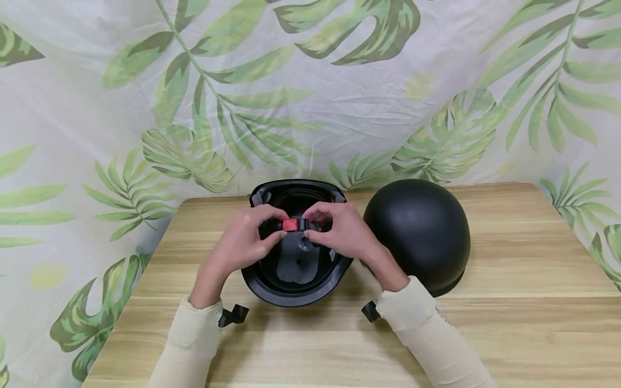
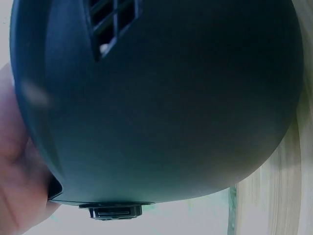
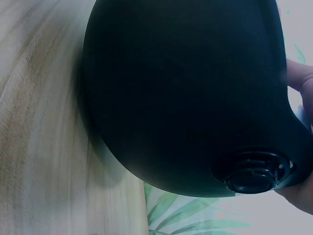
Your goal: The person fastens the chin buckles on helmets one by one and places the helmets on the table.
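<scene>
A black helmet point(image 1: 295, 295) lies upside down on the table, its dark padded inside facing up. Above its opening, my left hand point(image 1: 242, 237) pinches the red part of a strap buckle point(image 1: 290, 225) between thumb and fingers. From the other side my right hand point(image 1: 346, 231) pinches the black part of the buckle and its strap. The red and black parts meet end to end; whether they are locked together I cannot tell. In both wrist views the helmet's outer shell point(image 2: 171, 107) fills most of the picture, hiding the fingertips.
A second black helmet point(image 1: 417, 231) sits dome up just right of the first, close to my right forearm. Both stand on a wooden table point(image 1: 524, 323). A leaf-print cloth point(image 1: 339, 108) hangs behind the table's back edge.
</scene>
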### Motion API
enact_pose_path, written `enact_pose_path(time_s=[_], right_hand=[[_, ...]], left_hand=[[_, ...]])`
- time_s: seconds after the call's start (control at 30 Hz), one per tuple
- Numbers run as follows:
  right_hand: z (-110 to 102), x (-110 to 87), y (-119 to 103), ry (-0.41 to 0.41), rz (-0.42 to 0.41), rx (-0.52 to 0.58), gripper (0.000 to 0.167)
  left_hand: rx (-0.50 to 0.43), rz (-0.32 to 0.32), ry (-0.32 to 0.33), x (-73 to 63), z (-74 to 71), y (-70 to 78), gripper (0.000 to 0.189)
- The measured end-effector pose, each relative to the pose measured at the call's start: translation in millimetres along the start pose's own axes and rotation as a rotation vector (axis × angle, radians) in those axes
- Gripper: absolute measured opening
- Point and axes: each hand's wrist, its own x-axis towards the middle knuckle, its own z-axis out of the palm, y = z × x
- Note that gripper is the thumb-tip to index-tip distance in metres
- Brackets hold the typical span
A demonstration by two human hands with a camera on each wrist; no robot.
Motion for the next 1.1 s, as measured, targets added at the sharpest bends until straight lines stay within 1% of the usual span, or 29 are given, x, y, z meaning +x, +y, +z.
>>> enact_pose_path(time_s=[0.07,0.2,0.37,0.5,0.67,0.73,0.8,0.9,0.97,1.03,1.1], right_hand=[[1,0.1,0,-0.009,-0.004,-0.029,0.024],[3,0.8,0,-0.023,-0.027,-0.13,0.023],[6,1.0,0,-0.033,-0.05,-0.249,0.022],[7,0.6,-1,-0.041,-0.053,-0.28,0.022],[6,0.3,0,-0.043,-0.049,-0.263,0.023],[6,0.0,1,-0.041,-0.05,-0.245,0.024],[5,-0.7,1,-0.028,-0.058,-0.216,0.025],[1,-1.8,0,0.023,-0.07,-0.17,0.025],[-1,-2.7,-1,0.069,-0.075,-0.152,0.024],[-3,-3.7,-3,0.106,-0.068,-0.167,0.024],[-6,-5.3,-5,0.115,-0.044,-0.215,0.026]], left_hand=[[0.024,-0.005,-0.019,1.0,0.5,1.1,0.025],[0.095,-0.011,-0.06,3.1,2.1,3.6,0.023],[0.161,-0.011,-0.084,3.2,3.7,5.4,0.024],[0.181,-0.02,-0.095,2.3,4.8,5.4,0.024],[0.174,-0.029,-0.091,2.0,5.0,6.8,0.023],[0.15,-0.025,-0.075,1.4,4.8,6.8,0.023],[0.107,-0.016,-0.043,0.3,4.4,6.3,0.024],[0.036,0.008,0.033,-1.1,3.0,4.6,0.026],[0.012,0.015,0.092,-2.0,1.8,2.8,0.026],[0.017,0.014,0.148,-2.5,0.3,-0.1,0.028],[0.042,-0.01,0.182,-3.4,-2.0,-4.1,0.031]])
